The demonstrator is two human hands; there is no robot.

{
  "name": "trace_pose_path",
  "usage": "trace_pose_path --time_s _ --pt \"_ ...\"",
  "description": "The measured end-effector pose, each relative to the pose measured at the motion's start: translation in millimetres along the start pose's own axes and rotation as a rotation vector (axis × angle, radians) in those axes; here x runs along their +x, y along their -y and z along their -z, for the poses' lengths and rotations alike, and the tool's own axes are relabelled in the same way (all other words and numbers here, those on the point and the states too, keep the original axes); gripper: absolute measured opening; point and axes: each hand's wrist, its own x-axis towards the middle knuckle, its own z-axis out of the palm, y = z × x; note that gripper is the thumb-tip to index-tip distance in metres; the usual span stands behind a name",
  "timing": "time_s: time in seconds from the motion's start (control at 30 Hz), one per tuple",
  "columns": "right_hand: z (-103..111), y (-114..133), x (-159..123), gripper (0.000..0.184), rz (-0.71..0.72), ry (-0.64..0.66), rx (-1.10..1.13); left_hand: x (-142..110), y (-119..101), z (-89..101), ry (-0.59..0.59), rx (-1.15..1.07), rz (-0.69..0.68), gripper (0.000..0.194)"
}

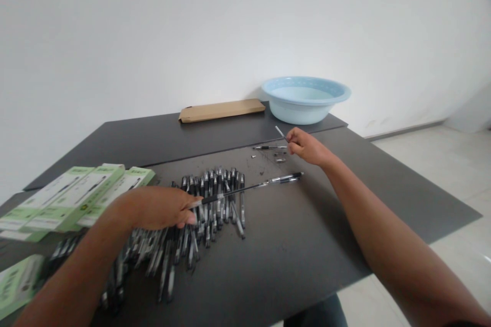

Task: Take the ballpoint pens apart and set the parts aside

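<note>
My left hand (161,208) hovers low over a heap of black-and-clear pens (207,204) on the dark table (307,245), its fingers closed on the end of a long thin pen (245,189) that points right. My right hand (305,145) is stretched out farther back, pinching a small thin white part (280,132), perhaps a refill tip. Just beside that hand lie a few small pen parts (274,152) on the table.
Green-and-white boxes (72,194) lie stacked at the left, with another box (19,283) at the near left edge. A light blue basin (306,98) and a flat brown cardboard envelope (221,110) sit at the back by the white wall. Pale floor lies to the right.
</note>
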Motion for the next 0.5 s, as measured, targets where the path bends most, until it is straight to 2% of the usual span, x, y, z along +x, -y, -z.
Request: trace_pose_path --time_s 0.17,0.23,0.37,0.5 --pt "-1 -5 -2 0.023 -0.042 0.322 -0.209 0 1 -0.6 0.004 -0.010 -0.018 0.026" --pt "-3 -2 -3 0.020 -0.043 0.399 -0.274 1 2 -0.6 0.001 -0.008 -0.020 0.025" --pt "-11 7 -2 0.018 -0.043 0.450 -0.358 1 2 -1.1 0.005 -0.022 -0.018 0.025" --pt "-15 7 -2 0.018 -0.057 0.410 -0.381 3 5 -3.8 -0.015 -0.035 -0.035 0.023"
